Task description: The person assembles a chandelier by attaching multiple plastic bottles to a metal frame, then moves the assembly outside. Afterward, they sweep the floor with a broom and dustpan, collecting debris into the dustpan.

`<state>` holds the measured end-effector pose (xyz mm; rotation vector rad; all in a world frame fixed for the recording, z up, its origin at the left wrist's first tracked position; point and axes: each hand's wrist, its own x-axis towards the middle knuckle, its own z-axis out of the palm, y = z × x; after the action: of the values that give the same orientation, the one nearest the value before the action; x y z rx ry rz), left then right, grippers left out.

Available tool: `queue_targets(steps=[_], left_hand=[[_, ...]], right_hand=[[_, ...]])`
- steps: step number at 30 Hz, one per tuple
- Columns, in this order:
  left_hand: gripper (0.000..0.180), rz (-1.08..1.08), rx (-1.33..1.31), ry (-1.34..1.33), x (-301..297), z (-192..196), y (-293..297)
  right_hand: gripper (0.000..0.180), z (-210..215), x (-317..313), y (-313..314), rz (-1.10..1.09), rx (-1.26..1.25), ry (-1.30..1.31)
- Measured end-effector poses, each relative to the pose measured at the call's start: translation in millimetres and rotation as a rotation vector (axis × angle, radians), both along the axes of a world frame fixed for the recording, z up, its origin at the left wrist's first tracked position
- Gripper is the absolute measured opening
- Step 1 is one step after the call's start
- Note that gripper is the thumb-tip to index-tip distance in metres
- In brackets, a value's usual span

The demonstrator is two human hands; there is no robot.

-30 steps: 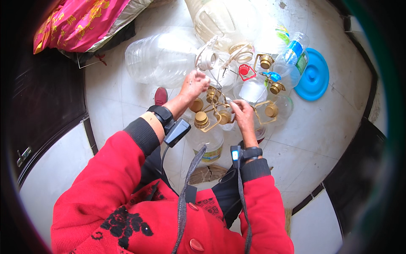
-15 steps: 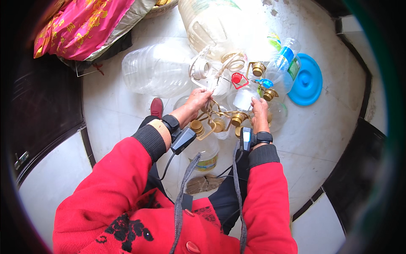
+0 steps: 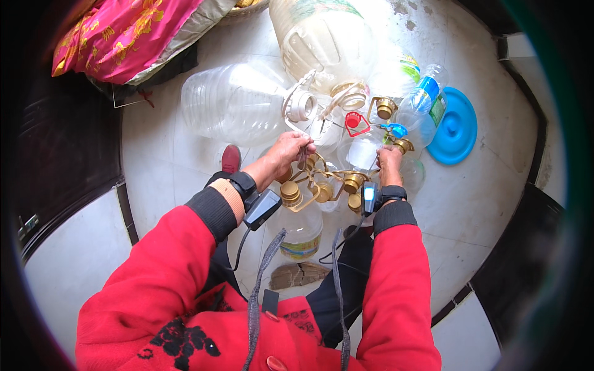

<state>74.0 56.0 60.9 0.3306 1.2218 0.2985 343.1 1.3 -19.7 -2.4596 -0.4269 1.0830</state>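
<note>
While I follow from a distance through the head view, clear plastic bottles crowd a pale tiled floor in front of a person in a red coat, their necks bunched around twisted cord. A large clear bottle lies on its side at left, its open mouth toward the hands; a bigger cloudy bottle lies beyond, and a gold-capped bottle stands nearest the person.

I judge the bottles light for their bulk, thin-walled, slick and quick to dent, the cord soft and apt to slip. I would take a bottle by its stiff neck or handle loop and pinch the cord close to the necks.

The left hand has its fingers drawn together, pinched on a strand of the cord just beside the clear bottle's handle. The right hand is curled beside a gold cap; I cannot tell whether its fingers grip anything. A blue lid lies to the right.
</note>
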Motion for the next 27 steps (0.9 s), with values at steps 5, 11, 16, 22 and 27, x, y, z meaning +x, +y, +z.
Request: queue_targets(steps=[5,11,16,22,27], left_hand=[[0.016,-0.032,-0.040,0.063,2.7,10.4,1.8],[0.018,0.010,0.006,-0.004,7.1,17.7,7.1],[0.015,0.064,0.044,-0.056,2.3,38.8,19.3],[0.013,0.151,0.165,-0.069,-6.2,90.4,50.0],[0.013,0.171,0.263,-0.154,-14.6,105.2,48.2]], right_hand=[[0.008,37.4,-15.4,9.6,-0.259,0.020,0.337],[0.007,80.2,-18.5,16.6,-0.337,0.072,0.556],[0.015,119.8,-27.8,21.8,-0.338,0.135,0.616],[0.017,178.7,-31.0,44.3,-0.261,0.263,0.685],[0.015,204.7,-46.3,43.4,-0.188,0.386,0.640]])
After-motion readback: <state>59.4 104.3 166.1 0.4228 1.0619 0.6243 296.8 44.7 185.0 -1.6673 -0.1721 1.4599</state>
